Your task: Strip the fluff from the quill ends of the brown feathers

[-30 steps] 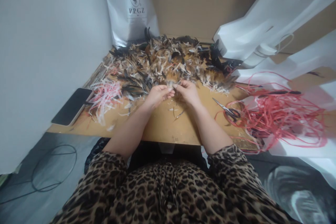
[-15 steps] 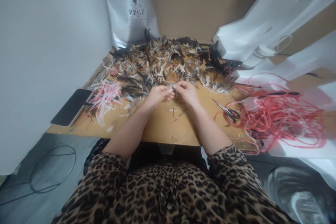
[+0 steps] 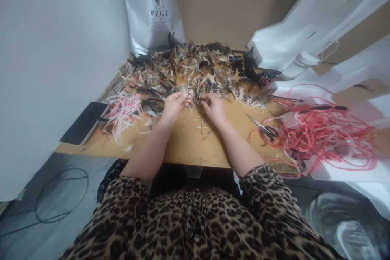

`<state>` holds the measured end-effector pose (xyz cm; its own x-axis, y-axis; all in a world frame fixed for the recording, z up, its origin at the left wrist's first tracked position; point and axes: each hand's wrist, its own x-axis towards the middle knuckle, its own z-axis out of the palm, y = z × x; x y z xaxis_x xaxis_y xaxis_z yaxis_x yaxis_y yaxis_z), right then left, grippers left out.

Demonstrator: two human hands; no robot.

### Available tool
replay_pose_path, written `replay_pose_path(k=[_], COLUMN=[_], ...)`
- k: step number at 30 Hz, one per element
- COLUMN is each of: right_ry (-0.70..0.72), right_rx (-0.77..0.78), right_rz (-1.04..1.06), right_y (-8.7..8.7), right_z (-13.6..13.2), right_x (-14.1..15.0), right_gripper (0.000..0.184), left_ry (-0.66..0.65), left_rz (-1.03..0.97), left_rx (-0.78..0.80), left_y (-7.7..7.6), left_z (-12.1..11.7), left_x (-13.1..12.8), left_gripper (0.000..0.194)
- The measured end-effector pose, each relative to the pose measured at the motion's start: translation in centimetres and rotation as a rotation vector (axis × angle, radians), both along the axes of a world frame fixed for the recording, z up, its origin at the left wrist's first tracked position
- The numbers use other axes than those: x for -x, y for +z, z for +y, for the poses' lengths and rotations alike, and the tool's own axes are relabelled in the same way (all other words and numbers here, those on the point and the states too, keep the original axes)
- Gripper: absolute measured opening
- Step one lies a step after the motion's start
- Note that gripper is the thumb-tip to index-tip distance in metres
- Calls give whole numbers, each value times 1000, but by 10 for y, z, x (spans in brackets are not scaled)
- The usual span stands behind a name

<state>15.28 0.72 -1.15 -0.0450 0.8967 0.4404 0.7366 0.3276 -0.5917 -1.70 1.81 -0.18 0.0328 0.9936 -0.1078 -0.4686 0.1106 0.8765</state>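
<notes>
A broad pile of brown, black and cream feathers (image 3: 195,65) covers the back of the wooden table. At the pile's front edge, my left hand (image 3: 175,106) is closed in a pinch on a small pale, fluffy feather (image 3: 183,89), partly hidden by the fingers. A short way to the right, my right hand (image 3: 214,107) is half curled at the same edge. Its thumb and forefinger look slightly apart, with nothing visible between them. A few loose feather bits (image 3: 204,131) lie on the tabletop (image 3: 195,150) between my forearms.
Scissors (image 3: 263,126) lie right of my right hand, beside a tangle of red and pink plastic ribbon (image 3: 329,138). On the left are a phone (image 3: 84,124) and a heap of pink-white strips (image 3: 123,113). A printed silver bag (image 3: 152,20) stands behind the feathers.
My hands were together with their fingertips meeting; now they are apart. The left has moved left and slightly up with the feather, and the right has drawn back beside the pile.
</notes>
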Motion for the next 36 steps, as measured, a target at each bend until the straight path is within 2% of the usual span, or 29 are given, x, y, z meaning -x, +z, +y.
replay_pose_path(k=[6, 9, 11, 14, 17, 20, 23, 26, 36], right_ry=[-67, -74, -68, -8, 72, 144, 187, 215, 148], right_rx=[-103, -128, -164, -185, 2, 228, 390, 480, 513], right_rz=[-297, -262, -72, 434, 925, 1230, 1371, 1453, 1634], right_y=[2, 0, 3, 13, 25, 32, 36, 39, 32], right_z=[8, 13, 13, 11, 6, 2, 0, -1, 3], right_x=[10, 14, 11, 1, -11, -21, -25, -24, -15], right_gripper=[29, 23, 19, 11, 11, 19, 23, 19, 9], left_ry=[0, -13, -13, -31, -84, -160, -259, -354, -560], left_rz=[-13, -8, -8, -6, 4, 12, 26, 19, 31], left_rx=[7, -6, -10, -6, 3, 21, 28, 29, 123], left_y=[-1, -4, -5, -5, -3, -3, -4, -3, -1], left_z=[1, 2, 2, 1, 0, -2, -4, -8, -15], left_x=[-2, -2, -1, 0, -1, -2, -2, -2, -7], left_gripper=[11, 11, 11, 13, 15, 17, 17, 15, 8])
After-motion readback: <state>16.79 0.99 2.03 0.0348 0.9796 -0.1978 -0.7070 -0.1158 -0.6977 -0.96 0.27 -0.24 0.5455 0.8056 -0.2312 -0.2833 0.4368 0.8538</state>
